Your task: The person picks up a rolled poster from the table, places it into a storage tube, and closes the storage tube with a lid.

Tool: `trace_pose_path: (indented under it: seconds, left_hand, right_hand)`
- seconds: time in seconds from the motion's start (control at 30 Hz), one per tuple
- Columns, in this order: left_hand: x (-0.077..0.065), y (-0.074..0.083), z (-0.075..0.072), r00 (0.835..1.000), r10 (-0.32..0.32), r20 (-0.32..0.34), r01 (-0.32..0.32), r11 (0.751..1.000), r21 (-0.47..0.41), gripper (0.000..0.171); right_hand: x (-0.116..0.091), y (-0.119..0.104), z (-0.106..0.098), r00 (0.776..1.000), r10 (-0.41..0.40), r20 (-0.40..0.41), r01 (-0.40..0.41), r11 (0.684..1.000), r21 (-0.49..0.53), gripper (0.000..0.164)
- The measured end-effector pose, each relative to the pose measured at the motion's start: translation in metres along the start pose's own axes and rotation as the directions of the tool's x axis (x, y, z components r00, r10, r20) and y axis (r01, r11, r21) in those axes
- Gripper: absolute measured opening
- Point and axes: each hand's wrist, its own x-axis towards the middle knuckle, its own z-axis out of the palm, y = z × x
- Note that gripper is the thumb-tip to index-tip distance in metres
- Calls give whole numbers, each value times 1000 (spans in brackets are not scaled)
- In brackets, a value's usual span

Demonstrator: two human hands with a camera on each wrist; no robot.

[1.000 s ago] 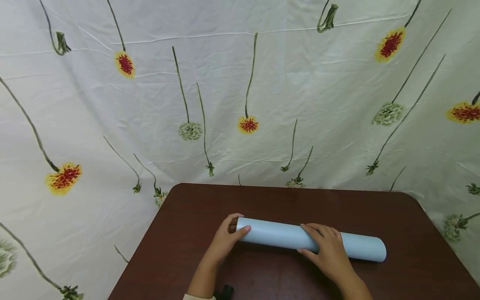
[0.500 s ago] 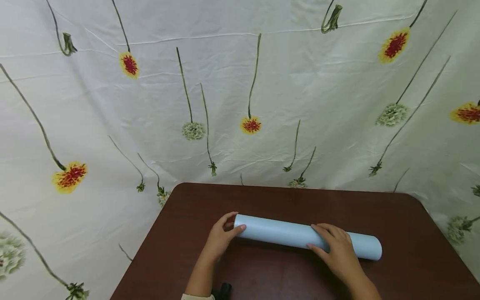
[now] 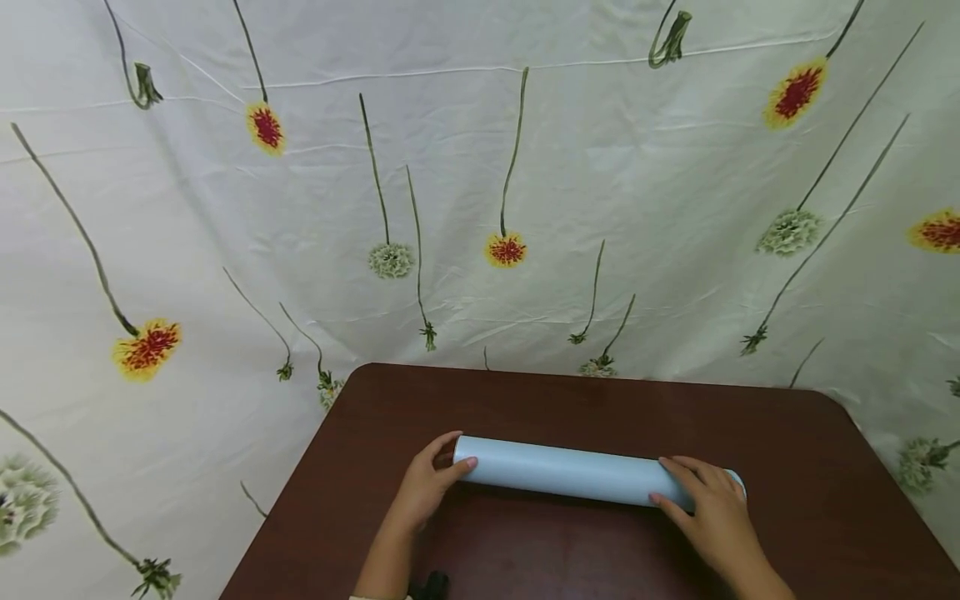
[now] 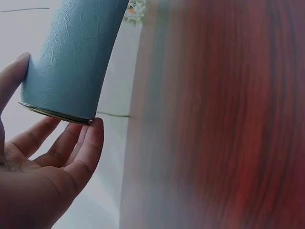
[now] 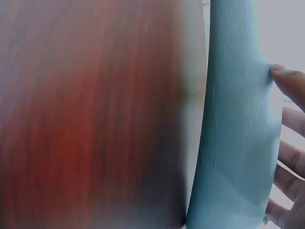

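A long light blue roll [image 3: 562, 472] lies crosswise over the brown table [image 3: 570, 550]. My left hand [image 3: 423, 487] grips its left end, thumb on the near side and fingers reaching round the end. From the left wrist, the roll [image 4: 71, 57] shows a wrinkled surface and a thin yellowish rim, where the fingertips [image 4: 97, 125] touch. Near the right end, my right hand [image 3: 708, 504] spans the roll with its thumb in front and fingers over the top. In the right wrist view, its thumb [image 5: 286, 78] presses against the blue side; the other fingers are partly hidden behind.
A white cloth [image 3: 450, 200] printed with flowers hangs behind and left of the table. The tabletop's rounded far edge meets this cloth. A small dark object [image 3: 431, 586] shows beside the left forearm at the bottom of the head view.
The roll and my left hand have shifted a little to the left. My right hand has slid rightward along the roll, from around its middle to near the right end.
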Motion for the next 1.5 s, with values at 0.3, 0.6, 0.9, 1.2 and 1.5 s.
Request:
trace_pose_path:
  seconds: [0.3, 0.6, 0.9, 1.2, 1.5]
  left_hand:
    - [2, -9, -10, 1000, 11, 12, -11, 1000, 10, 69]
    - [5, -15, -20, 999, -19, 34, 18, 1000, 25, 70]
    - [7, -17, -21, 998, -36, 44, 36, 999, 10, 66]
    - [7, -17, -21, 996, -49, 71, 49, 999, 2, 68]
    - [7, -18, -19, 989, -106, 103, 98, 992, 77, 72]
  right_hand:
    - [-5, 15, -10, 987, 157, 44, -159, 986, 44, 67]
    - [-1, 33, -19, 752, 460, 473, -587, 794, 161, 112]
    - [-1, 36, -19, 670, 479, 567, -680, 703, 209, 107]
    - [-2, 37, -21, 677, 464, 571, -663, 721, 199, 109]
    - [-4, 38, -20, 679, 454, 577, -628, 766, 137, 107]
